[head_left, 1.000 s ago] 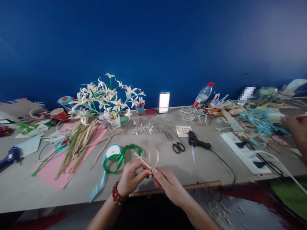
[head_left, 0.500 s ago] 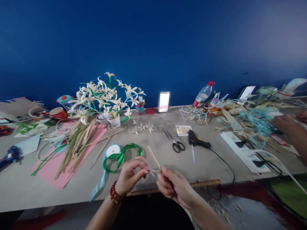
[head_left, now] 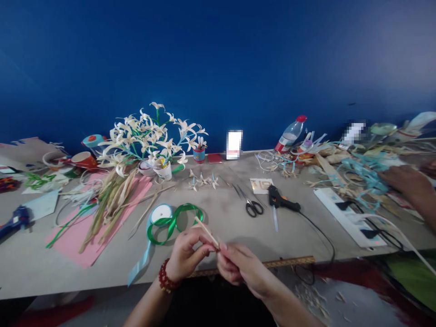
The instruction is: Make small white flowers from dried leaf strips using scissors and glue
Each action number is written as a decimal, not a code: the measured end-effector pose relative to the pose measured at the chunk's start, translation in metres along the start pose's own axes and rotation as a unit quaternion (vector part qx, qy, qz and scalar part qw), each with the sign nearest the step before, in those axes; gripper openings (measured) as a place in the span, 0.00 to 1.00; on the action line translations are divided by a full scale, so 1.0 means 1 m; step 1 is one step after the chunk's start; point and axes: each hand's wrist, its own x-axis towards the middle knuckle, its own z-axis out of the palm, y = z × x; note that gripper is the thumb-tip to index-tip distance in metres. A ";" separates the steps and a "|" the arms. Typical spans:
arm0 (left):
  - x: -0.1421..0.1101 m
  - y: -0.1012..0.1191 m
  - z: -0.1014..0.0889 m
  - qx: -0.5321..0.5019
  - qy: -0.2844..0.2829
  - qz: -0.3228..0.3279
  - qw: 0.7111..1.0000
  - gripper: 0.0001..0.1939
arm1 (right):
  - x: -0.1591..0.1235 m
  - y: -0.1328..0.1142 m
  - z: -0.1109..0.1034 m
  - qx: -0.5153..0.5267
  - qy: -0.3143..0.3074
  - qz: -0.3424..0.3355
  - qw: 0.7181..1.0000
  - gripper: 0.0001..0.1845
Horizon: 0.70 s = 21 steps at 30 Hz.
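Cream strip [head_left: 206, 231], one, slanting above the table [head_left: 226, 206], lower end pinched in close-set fingertips of left hand [head_left: 187, 254] and right hand [head_left: 243, 265]; apparently mid-shaping, the next move seemingly needing steady tension.

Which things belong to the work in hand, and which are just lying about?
In use:
pale strip
left hand and right hand, fingers at the strip

Lying about, untouched by these hands:
green ribbon
scissors
black glue gun
power strip
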 end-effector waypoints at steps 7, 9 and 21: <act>-0.003 -0.008 0.000 -0.058 0.022 -0.043 0.997 0.09 | -0.002 -0.004 -0.005 -0.049 0.053 -0.041 0.997 0.32; -0.002 -0.007 0.002 -0.048 0.024 -0.052 0.997 0.10 | 0.000 -0.001 -0.003 -0.201 0.115 -0.110 0.967 0.31; -0.001 0.003 -0.002 -0.002 -0.037 -0.087 0.995 0.08 | 0.005 0.008 -0.001 -0.295 0.113 -0.098 0.944 0.27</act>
